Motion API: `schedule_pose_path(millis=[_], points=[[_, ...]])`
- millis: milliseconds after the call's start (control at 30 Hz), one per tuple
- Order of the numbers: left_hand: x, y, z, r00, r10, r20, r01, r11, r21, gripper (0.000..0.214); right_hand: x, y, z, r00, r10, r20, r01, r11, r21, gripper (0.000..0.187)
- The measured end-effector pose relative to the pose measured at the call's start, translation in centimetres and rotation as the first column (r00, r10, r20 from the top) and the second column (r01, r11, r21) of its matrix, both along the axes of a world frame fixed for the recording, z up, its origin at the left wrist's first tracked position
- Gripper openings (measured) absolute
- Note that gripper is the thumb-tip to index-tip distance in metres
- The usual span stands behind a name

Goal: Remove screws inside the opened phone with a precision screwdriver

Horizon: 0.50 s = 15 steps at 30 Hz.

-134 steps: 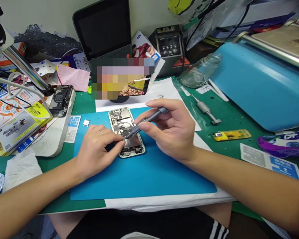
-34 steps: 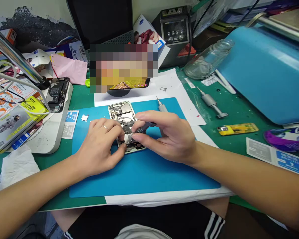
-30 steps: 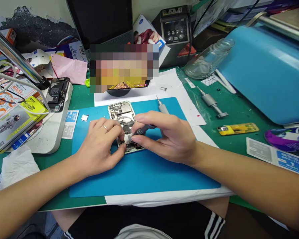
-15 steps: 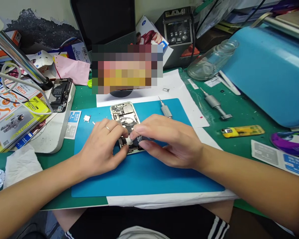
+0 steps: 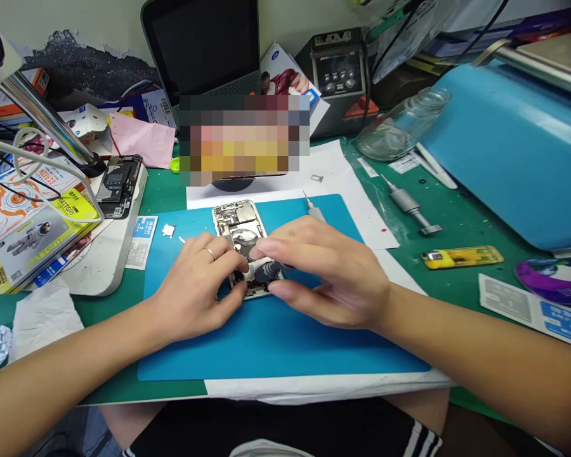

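An opened smartphone (image 5: 240, 219) lies on the blue mat (image 5: 209, 355), its inner parts exposed and its top end pointing away from me. My left hand (image 5: 204, 279), with a ring on one finger, grips the phone's lower left side between thumb and curled fingers. Over the lower right part hovers my right hand (image 5: 323, 273), thumb and fingers bent around a dark, rounded object (image 5: 266, 271) close above the phone; its kind cannot be made out. A whitish patch shows between the two hands. My fingers hide much of the phone's lower half.
A screwdriver (image 5: 313, 206) lies behind my right hand, another (image 5: 412, 204) farther right. Small metal parts (image 5: 168, 230) rest on the mat's left. A yellow lighter (image 5: 461, 257), a glass jar (image 5: 404, 127), battery boxes (image 5: 42, 235) and a second opened phone (image 5: 118, 184) surround the mat.
The view has shifted slightly. My right fingertips sit a little wider apart, and the dark object between them shows at a different angle. My left hand stays at the phone.
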State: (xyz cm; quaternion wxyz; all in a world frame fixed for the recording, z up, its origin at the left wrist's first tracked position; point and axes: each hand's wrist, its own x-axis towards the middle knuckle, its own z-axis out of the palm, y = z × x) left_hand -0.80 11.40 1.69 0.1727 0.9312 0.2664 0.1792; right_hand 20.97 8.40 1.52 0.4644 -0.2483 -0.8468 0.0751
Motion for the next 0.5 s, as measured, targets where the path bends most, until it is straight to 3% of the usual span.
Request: schedule_pose_path(millis=[133, 333, 500], points=[[0.04, -0.03, 0.02, 1.0, 0.0, -0.004, 0.001, 1.0, 0.01, 0.006, 0.02, -0.08, 0.16, 1.0, -0.007, -0.011, 0.007, 1.0, -0.022, 0.057], [0.07, -0.08, 0.03, 1.0, -0.006, 0.023, 0.006, 1.0, 0.013, 0.004, -0.13, 0.16, 0.01, 1.0, -0.023, -0.015, 0.024, 0.999, 0.039, 0.046], [0.03, -0.02, -0.02, 1.0, -0.008, 0.014, 0.008, 1.0, 0.004, 0.003, -0.17, 0.11, 0.11, 0.999, 0.0, -0.033, 0.0, 1.0, 0.006, 0.051]])
